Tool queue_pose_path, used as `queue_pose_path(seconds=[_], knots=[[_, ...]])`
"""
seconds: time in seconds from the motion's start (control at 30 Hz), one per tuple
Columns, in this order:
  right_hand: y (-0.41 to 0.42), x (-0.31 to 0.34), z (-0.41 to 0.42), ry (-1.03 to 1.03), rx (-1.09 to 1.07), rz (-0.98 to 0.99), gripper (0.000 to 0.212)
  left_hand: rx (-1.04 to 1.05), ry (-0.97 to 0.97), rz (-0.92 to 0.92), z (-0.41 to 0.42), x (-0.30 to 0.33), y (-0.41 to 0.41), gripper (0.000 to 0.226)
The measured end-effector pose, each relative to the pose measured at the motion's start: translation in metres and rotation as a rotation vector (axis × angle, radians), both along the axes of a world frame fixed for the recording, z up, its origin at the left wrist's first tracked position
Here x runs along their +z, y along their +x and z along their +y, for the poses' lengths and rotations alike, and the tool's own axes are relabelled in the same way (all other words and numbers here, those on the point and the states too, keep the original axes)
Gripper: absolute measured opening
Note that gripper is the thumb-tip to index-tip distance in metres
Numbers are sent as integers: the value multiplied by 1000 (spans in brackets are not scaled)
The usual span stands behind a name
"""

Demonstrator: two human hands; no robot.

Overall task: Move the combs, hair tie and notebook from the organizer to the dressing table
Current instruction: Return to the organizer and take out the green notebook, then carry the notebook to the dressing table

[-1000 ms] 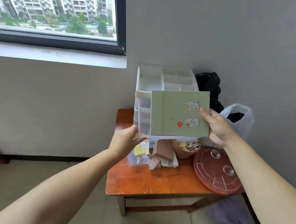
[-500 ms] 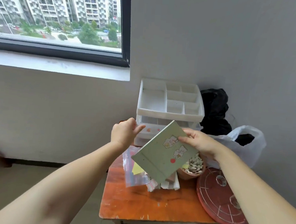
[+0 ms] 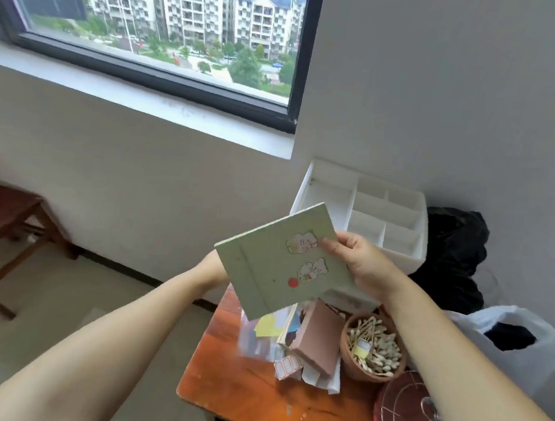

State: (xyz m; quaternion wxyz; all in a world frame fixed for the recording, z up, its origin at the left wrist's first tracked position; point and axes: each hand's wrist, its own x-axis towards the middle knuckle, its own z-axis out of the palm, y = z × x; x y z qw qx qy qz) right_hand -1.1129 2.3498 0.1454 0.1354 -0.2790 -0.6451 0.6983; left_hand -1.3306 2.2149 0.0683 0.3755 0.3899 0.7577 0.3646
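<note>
Tilting in the air in front of the white organizer (image 3: 388, 214), the green notebook (image 3: 277, 263) is being pinched at its right edge by the right hand (image 3: 361, 265), thumb lying on the cover. The left hand (image 3: 213, 268) is sitting behind the notebook's left edge, mostly hidden, so its grip cannot be told. Below the right hand, the orange table (image 3: 240, 388) is carrying a clay pot of cotton swabs (image 3: 373, 348), a brown box (image 3: 321, 336) and loose papers.

Right hand (image 3: 362, 265) gripping green notebook (image 3: 276, 259), tilted, above orange table (image 3: 240, 395), white organizer (image 3: 387, 218) behind
</note>
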Motion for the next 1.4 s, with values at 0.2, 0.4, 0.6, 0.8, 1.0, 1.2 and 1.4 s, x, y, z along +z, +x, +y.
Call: queue_pose_path(seconds=[0.2, 0.4, 0.6, 0.8, 1.0, 1.2, 1.4], knots=[[-130, -33, -78, -400, 38, 175, 22, 279, 215, -685, -124, -4, -18, 22], [-182, -75, -195, -544, 417, -67, 27, 904, 587, -691, -250, -1, -28, 21], [-235, -62, -313, -319, 721, -106, 21, 1139, 577, -562, -424, -1, -19, 23], [-269, -60, -490, -99, 982, -181, 12, 1343, 550, -503, -606, 0, 14, 15], [-280, -66, -671, -73, 1231, -290, 8, 1622, 609, -493, -767, 0, 71, 14], [-272, -74, -874, 7, 1573, -338, 10, 1977, 757, -461, -907, -16, 151, 14], [-260, -84, -1085, 47, 1864, -336, 9, 2211, 813, -364, -1056, -23, 206, 17]])
